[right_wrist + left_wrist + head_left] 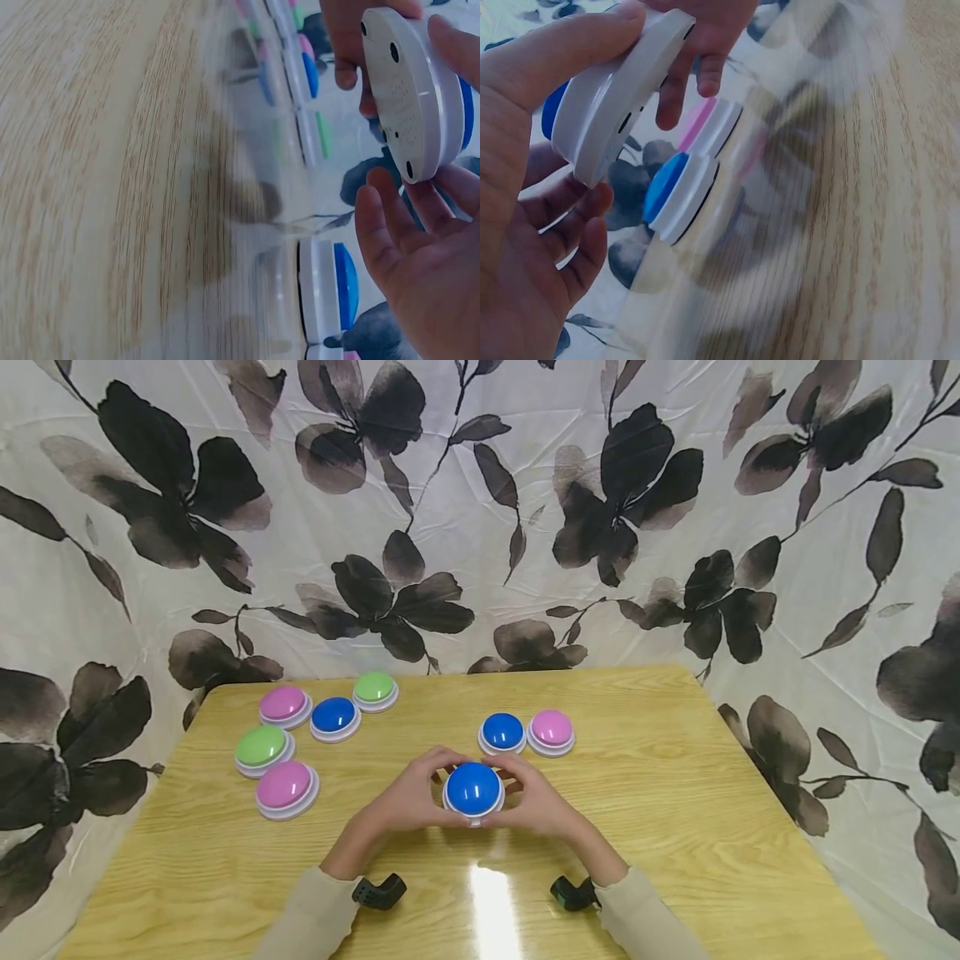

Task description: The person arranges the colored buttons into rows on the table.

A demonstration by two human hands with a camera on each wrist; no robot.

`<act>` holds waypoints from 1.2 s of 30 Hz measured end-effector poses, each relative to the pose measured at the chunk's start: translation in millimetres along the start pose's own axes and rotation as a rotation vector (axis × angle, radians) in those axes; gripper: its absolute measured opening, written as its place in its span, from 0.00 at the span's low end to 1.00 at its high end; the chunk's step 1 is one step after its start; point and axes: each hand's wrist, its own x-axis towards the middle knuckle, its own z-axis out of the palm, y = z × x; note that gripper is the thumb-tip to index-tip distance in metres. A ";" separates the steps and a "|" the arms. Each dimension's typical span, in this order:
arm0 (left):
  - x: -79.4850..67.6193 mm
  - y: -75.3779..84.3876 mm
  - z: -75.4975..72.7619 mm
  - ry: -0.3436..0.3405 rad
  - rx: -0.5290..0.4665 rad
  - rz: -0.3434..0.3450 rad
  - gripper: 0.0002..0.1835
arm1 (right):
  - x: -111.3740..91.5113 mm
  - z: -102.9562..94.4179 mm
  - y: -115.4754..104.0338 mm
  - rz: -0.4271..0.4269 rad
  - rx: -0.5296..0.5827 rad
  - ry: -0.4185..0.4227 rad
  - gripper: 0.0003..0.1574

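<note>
Both hands hold one round push button point(473, 788) with a blue dome and white base, lifted off the table. My left hand point(411, 795) grips it from the left, thumb along the near side and fingers round the far side. From the right, my right hand point(542, 800) grips it the same way. In the right wrist view, the underside of the held button point(401, 97) shows small holes and dark feet. Just beyond the hands, another blue button point(502, 732) sits on the table beside a pink button point(551, 731).
At the back left of the wooden table point(675, 827) stand several more buttons: pink buttons point(283, 703), green buttons point(261, 747) and a blue button point(334, 717). A floral cloth point(525, 502) hangs behind and around the table. Each wrist wears a black device point(379, 892).
</note>
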 end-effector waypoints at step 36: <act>67.2 11.7 14.5 0.023 0.039 0.059 0.43 | 12.5 -54.1 19.1 -0.041 -0.181 0.115 0.50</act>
